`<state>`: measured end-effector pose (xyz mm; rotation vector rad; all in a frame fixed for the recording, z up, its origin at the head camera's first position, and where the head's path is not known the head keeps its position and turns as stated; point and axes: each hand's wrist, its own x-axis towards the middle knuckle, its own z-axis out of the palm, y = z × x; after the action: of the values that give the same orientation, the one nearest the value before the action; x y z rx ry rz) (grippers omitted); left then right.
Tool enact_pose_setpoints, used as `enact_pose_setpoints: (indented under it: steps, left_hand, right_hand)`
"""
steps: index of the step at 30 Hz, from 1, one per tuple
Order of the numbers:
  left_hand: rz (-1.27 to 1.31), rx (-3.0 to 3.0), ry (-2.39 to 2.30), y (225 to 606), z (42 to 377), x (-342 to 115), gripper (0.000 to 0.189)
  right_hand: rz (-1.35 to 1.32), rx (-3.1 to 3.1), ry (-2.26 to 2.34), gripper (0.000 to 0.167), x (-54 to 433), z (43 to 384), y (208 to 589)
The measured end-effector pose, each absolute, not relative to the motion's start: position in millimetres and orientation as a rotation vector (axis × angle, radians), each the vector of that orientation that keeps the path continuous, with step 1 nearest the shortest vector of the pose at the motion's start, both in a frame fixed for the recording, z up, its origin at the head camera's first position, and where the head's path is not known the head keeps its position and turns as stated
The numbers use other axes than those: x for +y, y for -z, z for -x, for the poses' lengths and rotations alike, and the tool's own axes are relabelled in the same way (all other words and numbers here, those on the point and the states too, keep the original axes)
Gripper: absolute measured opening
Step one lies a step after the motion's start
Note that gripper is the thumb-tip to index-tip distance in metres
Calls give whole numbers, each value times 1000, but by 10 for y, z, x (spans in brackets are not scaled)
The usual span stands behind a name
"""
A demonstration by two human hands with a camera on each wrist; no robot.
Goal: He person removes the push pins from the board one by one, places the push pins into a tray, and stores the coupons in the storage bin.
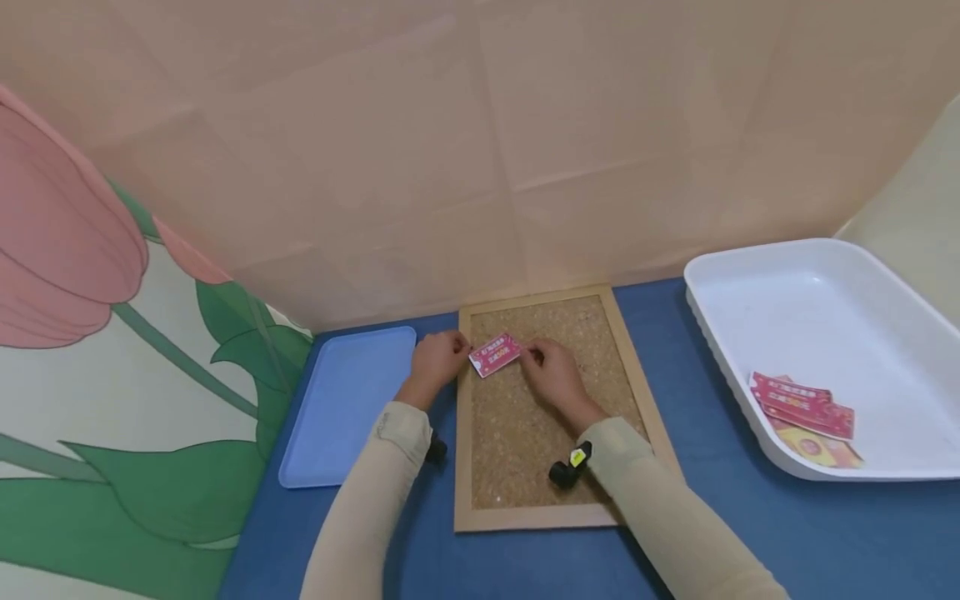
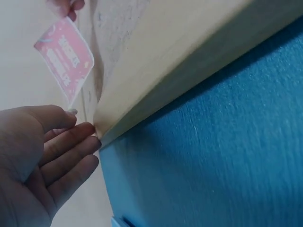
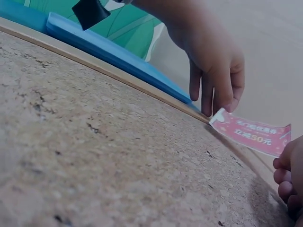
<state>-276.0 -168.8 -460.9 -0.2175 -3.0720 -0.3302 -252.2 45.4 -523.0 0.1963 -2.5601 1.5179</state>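
A pink-red paper coupon [image 1: 495,355] with white and yellow lettering is stretched between both hands over the upper left part of a wood-framed cork board [image 1: 517,433]. My left hand [image 1: 438,360] pinches its left end between thumb and forefinger, near the board's left frame edge. A small whitish bit shows at that thumb tip in the left wrist view. At the other end, my right hand [image 1: 553,373] pinches the coupon's right corner, above the cork. In the right wrist view the coupon [image 3: 253,134] bows slightly, close over the board's far corner.
A light blue tray [image 1: 348,400] lies left of the board on the blue tabletop [image 1: 720,533]. To the right stands a white basin [image 1: 832,308] with several more coupons [image 1: 802,404] in its near left corner. A beige cloth wall [image 1: 480,167] rises behind the board.
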Motion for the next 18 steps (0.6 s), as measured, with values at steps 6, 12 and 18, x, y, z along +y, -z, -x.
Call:
enact_pose_setpoints:
  steps: [6,12,18]
  left_hand:
    - [185,-3056,361,4563,2746,-1743,11]
    - [185,-3038,432,4451,2644,-1804,11]
    - [187,-3041,452,4399,2567,-1831,12]
  right_hand:
    - [-114,-2536,-1640,22,529,2539,5189]
    - [-52,-2561,-1743,27,652,2504,5084]
    - [-48,-2609,-1780,36,799,2465,4844]
